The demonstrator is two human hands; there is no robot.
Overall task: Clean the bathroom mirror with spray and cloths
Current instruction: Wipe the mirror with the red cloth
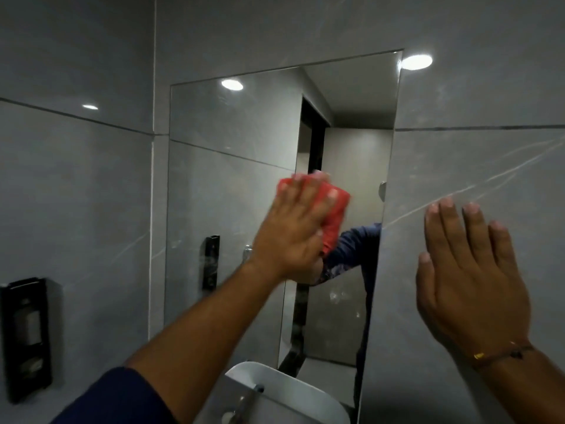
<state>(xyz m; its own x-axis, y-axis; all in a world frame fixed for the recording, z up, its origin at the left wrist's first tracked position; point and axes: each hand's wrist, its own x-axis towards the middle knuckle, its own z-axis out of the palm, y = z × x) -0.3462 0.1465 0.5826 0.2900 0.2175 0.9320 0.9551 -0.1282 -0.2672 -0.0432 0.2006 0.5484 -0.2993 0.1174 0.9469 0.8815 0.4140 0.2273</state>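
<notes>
A tall frameless mirror [232,166] hangs on the grey tiled wall. My left hand [293,228] presses a red cloth [331,209] flat against the middle of the glass, fingers spread over it. To the right of the mirror, my right hand [467,270] lies flat on the wall tile with fingers apart and nothing in it. The mirror shows the reflected cloth and a blue sleeve. No spray bottle is in view.
A white basin [275,390] with a tap [247,399] sits below the mirror. A black soap dispenser [26,338] is mounted on the left wall. The mirror reflects a dark doorway and ceiling lights.
</notes>
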